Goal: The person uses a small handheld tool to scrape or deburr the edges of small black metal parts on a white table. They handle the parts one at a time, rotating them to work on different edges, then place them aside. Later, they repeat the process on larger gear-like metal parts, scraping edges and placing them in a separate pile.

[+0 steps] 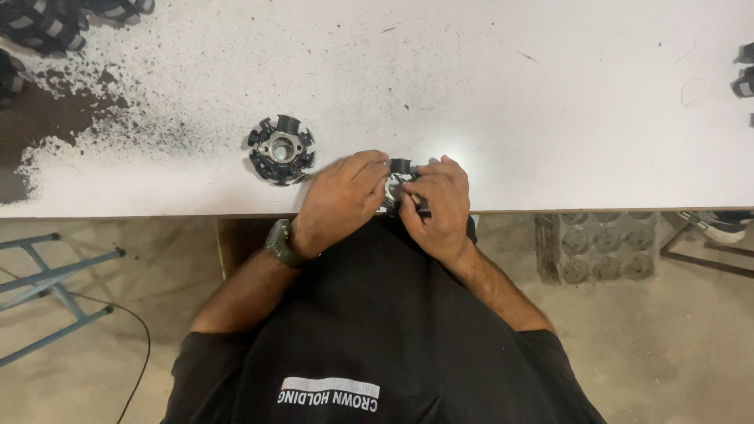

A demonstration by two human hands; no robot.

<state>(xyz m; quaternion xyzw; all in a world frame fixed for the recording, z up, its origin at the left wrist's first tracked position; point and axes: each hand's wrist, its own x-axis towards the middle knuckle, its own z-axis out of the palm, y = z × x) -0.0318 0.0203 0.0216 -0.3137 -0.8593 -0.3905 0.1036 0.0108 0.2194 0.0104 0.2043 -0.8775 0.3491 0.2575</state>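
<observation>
White tabletop [510,102] fills the far half of your view, its paint worn to dark speckles and a bare patch [47,118] at the far left, with a concrete floor [118,314] below the near edge. Your two hands meet at that near edge, just right of centre. Your left hand [342,200], with a dark watch [277,242] on its wrist, curls its fingers around a small black and metal part [400,184], and your right hand [436,204] pinches the same part from the other side, thumb and fingertips pressed to its top. Most of the part is hidden between your hands. Just left of your left hand, apart from it, a round black ring of coils with a metal hub [281,149] lies flat on the table. More dark parts [47,27] sit at the far left corner.
</observation>
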